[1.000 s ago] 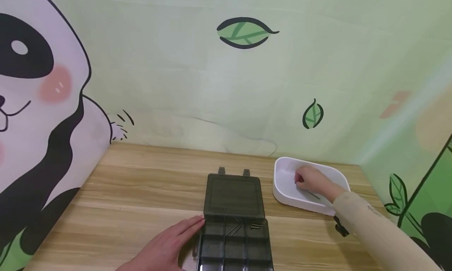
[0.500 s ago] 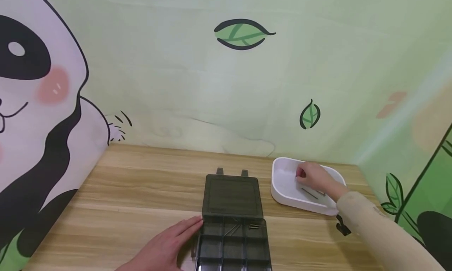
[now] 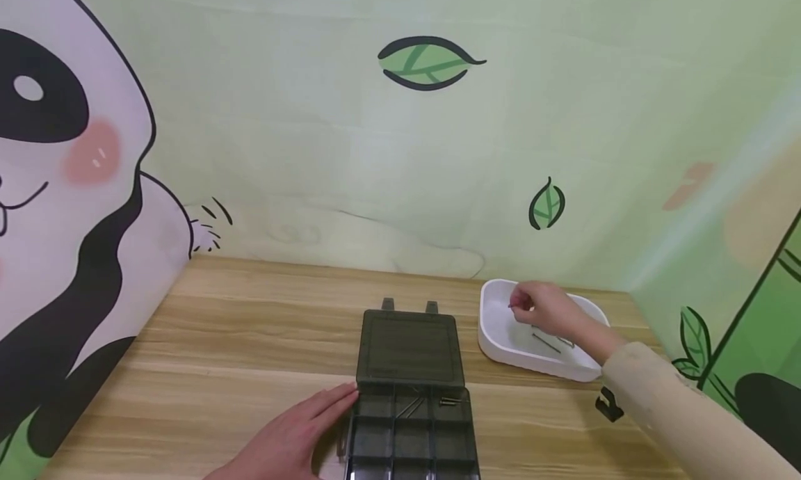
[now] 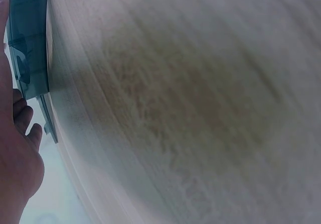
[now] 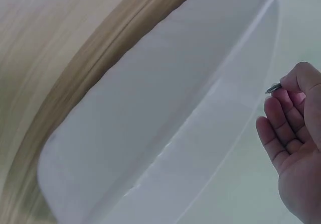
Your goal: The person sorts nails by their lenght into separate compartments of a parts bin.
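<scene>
My right hand point(image 3: 543, 313) is raised over the white tray point(image 3: 491, 344). Between thumb and forefinger it pinches a small screw point(image 5: 274, 88), whose threaded end sticks out in the right wrist view. Below, a long thin screw point(image 3: 546, 342) lies in the tray, partly beside another near the wrist. A dark see-through compartment box point(image 3: 413, 435) stands with its lid point(image 3: 409, 348) laid back. My left hand point(image 3: 294, 431) rests against the box's left side, fingers extended. Long screws point(image 3: 409, 406) lie in the back middle compartment, shorter screws point(image 3: 450, 401) in the back right one.
The wooden table point(image 3: 263, 320) runs back to a printed fabric wall point(image 3: 313, 153). A black clip-like piece point(image 3: 608, 405) shows under the right forearm. The tray stands right of the lid, near the back edge.
The right hand has lifted and shifted left inside the tray's area, uncovering more of the screws there. The left hand and the box stay in place; the view has drifted slightly.
</scene>
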Demonstrator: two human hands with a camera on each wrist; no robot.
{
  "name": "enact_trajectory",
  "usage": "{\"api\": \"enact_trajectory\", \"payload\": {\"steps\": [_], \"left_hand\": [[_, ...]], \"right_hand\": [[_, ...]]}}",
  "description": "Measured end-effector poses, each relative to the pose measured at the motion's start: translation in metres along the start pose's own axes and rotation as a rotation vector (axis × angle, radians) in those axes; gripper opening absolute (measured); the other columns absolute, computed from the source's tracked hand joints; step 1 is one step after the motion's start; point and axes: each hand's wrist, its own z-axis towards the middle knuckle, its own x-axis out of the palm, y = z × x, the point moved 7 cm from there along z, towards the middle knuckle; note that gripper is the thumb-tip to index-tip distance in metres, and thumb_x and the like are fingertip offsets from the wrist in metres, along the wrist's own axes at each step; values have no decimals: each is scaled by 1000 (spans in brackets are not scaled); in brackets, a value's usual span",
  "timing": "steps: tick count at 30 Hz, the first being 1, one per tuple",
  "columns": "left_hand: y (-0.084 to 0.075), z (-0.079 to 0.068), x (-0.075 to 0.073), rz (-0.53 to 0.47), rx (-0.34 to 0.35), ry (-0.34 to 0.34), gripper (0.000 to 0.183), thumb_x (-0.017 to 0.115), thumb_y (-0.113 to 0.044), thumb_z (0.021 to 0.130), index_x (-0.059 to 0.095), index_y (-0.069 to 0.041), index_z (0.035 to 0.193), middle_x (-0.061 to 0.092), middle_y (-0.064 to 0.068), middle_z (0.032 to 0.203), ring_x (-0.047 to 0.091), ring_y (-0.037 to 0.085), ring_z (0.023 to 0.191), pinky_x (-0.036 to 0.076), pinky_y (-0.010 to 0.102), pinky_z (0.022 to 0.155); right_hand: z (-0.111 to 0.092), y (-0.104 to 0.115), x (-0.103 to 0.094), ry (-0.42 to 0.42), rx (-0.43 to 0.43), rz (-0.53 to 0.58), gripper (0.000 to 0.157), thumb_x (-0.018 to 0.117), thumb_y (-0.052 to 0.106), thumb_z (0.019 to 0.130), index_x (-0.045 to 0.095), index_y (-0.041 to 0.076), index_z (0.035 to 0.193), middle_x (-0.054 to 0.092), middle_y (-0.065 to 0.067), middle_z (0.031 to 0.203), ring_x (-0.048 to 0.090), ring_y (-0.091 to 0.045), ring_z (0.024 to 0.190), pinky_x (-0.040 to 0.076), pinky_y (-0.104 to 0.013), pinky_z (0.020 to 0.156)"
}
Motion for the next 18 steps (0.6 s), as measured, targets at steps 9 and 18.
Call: {"api": "enact_trajectory", "payload": {"steps": [9,18], "left_hand": [[0,1,0,-14,-3,-2,126,70,-92,73,49,-3,159,48,10,165,56,24,140,57,44,107],[-1,0,0,-1,13,-18,126,70,-91,73,49,-2,159,48,11,164,57,26,140,57,44,106]], "right_hand": [[-8,46,0,-46,-166,68,10,75,-1,91,70,8,92,66,6,85,62,-11,82,61,-41,75],[-15,88,6,-35,-300,68,15,77,-1,91,72,14,90,68,12,85,63,-5,81,60,-31,75]]}}
